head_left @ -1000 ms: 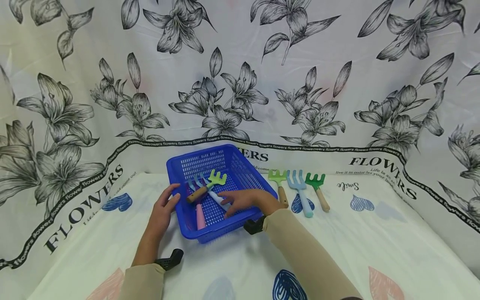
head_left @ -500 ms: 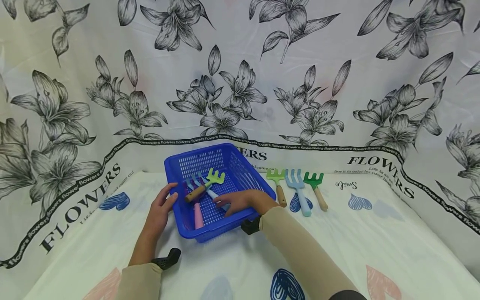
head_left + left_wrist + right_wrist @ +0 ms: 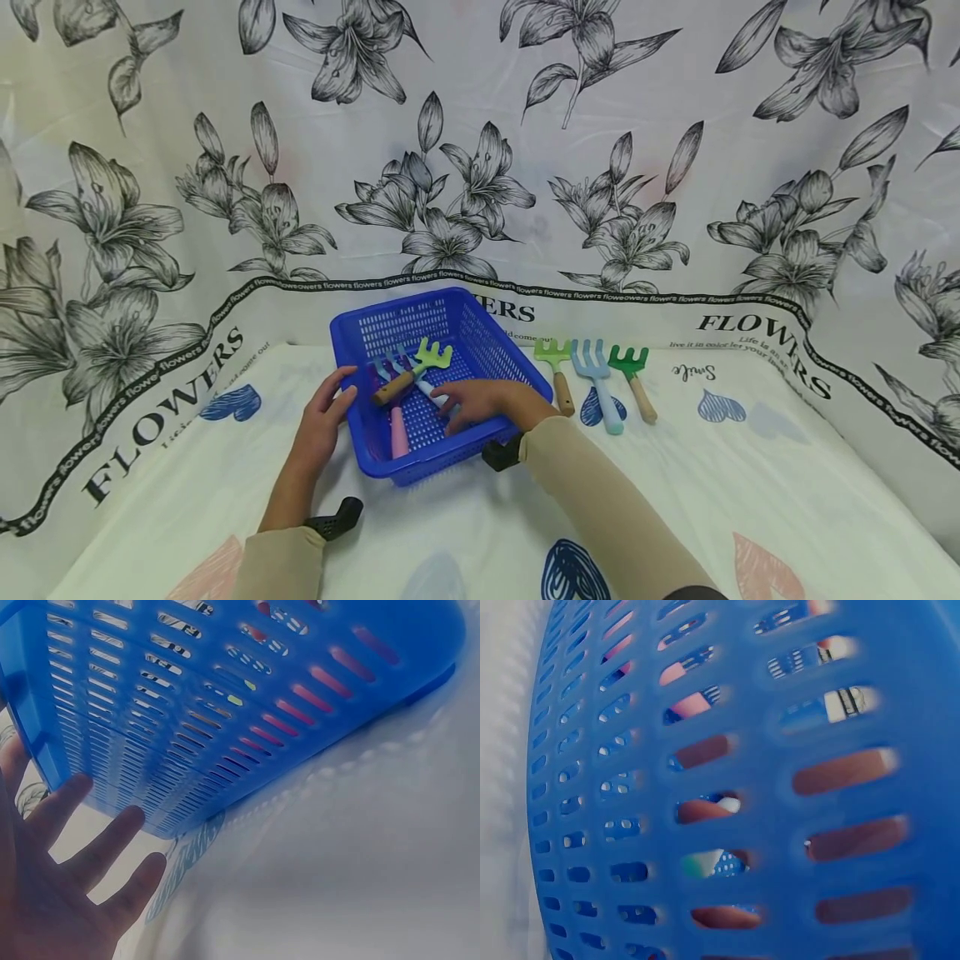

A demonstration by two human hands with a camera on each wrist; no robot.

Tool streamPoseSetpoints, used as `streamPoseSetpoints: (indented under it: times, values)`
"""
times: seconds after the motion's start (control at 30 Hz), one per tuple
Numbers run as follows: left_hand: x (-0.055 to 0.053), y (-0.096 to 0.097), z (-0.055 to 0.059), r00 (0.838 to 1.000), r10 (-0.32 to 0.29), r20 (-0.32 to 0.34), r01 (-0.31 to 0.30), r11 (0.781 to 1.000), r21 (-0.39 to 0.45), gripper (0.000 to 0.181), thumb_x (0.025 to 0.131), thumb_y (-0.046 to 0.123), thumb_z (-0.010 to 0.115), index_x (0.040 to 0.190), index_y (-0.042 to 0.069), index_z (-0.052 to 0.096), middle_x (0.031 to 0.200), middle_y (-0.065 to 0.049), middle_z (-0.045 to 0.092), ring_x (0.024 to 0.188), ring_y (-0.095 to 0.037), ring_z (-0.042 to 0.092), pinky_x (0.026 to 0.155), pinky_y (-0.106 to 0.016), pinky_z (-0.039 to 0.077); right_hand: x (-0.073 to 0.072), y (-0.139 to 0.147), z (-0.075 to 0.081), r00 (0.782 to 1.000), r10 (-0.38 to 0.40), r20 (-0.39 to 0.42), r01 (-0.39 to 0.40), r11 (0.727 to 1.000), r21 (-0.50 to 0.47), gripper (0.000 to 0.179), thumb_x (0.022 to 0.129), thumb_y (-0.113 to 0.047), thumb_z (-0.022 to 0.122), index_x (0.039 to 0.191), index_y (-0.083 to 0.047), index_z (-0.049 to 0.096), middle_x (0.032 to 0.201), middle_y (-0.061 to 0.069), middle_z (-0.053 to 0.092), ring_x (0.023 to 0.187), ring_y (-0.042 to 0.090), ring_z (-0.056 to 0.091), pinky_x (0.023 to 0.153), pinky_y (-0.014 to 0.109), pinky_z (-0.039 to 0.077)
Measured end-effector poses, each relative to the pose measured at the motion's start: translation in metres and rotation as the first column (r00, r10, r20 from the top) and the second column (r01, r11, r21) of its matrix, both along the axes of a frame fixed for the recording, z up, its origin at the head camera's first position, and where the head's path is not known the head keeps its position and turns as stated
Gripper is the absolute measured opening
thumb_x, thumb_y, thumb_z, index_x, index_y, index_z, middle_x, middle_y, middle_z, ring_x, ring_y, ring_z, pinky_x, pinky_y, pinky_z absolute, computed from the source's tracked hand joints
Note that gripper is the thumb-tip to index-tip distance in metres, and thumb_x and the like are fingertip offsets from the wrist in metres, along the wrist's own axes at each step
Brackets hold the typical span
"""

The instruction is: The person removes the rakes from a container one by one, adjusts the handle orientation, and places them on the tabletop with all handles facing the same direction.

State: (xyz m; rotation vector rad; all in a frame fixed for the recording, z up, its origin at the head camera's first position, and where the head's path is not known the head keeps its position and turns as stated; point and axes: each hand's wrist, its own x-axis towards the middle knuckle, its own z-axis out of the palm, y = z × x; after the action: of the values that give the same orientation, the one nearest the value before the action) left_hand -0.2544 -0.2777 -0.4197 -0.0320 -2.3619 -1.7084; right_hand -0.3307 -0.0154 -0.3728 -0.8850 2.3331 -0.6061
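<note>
On my feed the person wears plain beige sleeves on both arms, the left sleeve (image 3: pixel 283 562) and the right sleeve (image 3: pixel 611 508) alike in their unpatterned cloth. I see a black device at each wrist: the left wrist device (image 3: pixel 347 514) is stubby and angular, its texture near the cuff too fine for me to read; the right wrist device (image 3: pixel 501 453) looks equally dark. The left hand (image 3: pixel 321 417) and right hand (image 3: pixel 474 403) are bare.
</note>
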Motion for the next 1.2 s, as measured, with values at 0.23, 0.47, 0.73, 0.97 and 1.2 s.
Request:
streamPoseSetpoints:
  times: [0.23, 0.47, 0.73, 0.97, 1.2]
  values:
    - [-0.003, -0.002, -0.008, 1.0, 0.023, -0.018, -0.023, 1.0, -0.009, 0.057, 0.101, 0.048, 0.043, 0.151, 0.021, 0.033, 0.161, -0.009, 0.018, 0.142, -0.04, 0.023, 0.106, -0.062, 0.03, -0.002, -0.001, 0.001, 0.996, -0.037, -0.082, 0.033, 0.998, -0.049, 0.066, 0.088, -0.016, 0.072, 0.147, -0.016, 0.042, 0.116, -0.002, 0.067, 0.123, 0.019, 0.052, 0.107, 0.042, 0.037]
    - [-0.004, -0.001, -0.008, 1.0, 0.018, -0.021, -0.018, 1.0, -0.009, 0.055, 0.102, 0.045, 0.043, 0.151, 0.021, 0.034, 0.16, -0.009, 0.019, 0.142, -0.041, 0.024, 0.106, -0.061, 0.03, -0.004, 0.002, 0.005, 0.957, -0.198, -0.211, 0.149, 0.962, -0.227, 0.056, 0.087, -0.008, 0.072, 0.139, -0.017, 0.053, 0.112, 0.0, 0.069, 0.115, 0.019, 0.054, 0.095, 0.038, 0.046]
    - [-0.006, -0.004, -0.01, 0.999, 0.012, -0.045, -0.013, 1.0, -0.004, 0.058, 0.101, 0.047, 0.044, 0.15, 0.017, 0.035, 0.159, -0.011, 0.021, 0.14, -0.041, 0.029, 0.106, -0.06, 0.032, -0.003, 0.007, 0.013, 0.797, -0.469, -0.381, 0.292, 0.851, -0.437, 0.036, 0.088, -0.006, 0.07, 0.123, -0.016, 0.065, 0.104, -0.006, 0.069, 0.078, 0.012, 0.059, 0.063, 0.027, 0.048]
    - [-0.005, -0.004, -0.011, 0.999, 0.013, -0.044, -0.013, 1.0, -0.012, 0.058, 0.101, 0.048, 0.043, 0.149, 0.016, 0.035, 0.159, -0.013, 0.02, 0.139, -0.042, 0.029, 0.105, -0.059, 0.033, -0.001, 0.009, 0.013, 0.714, -0.57, -0.407, 0.331, 0.787, -0.521, 0.033, 0.088, -0.012, 0.073, 0.12, -0.015, 0.067, 0.108, 0.001, 0.067, 0.087, 0.014, 0.061, 0.073, 0.031, 0.052]
    - [-0.005, -0.003, -0.009, 0.999, 0.011, -0.038, -0.011, 1.0, -0.011, 0.059, 0.101, 0.049, 0.043, 0.15, 0.017, 0.035, 0.16, -0.01, 0.02, 0.14, -0.041, 0.028, 0.106, -0.059, 0.033, 0.001, 0.011, 0.014, 0.668, -0.647, -0.367, 0.364, 0.715, -0.597, 0.021, 0.089, -0.016, 0.072, 0.109, -0.011, 0.071, 0.107, 0.004, 0.068, 0.088, 0.017, 0.062, 0.073, 0.033, 0.052]
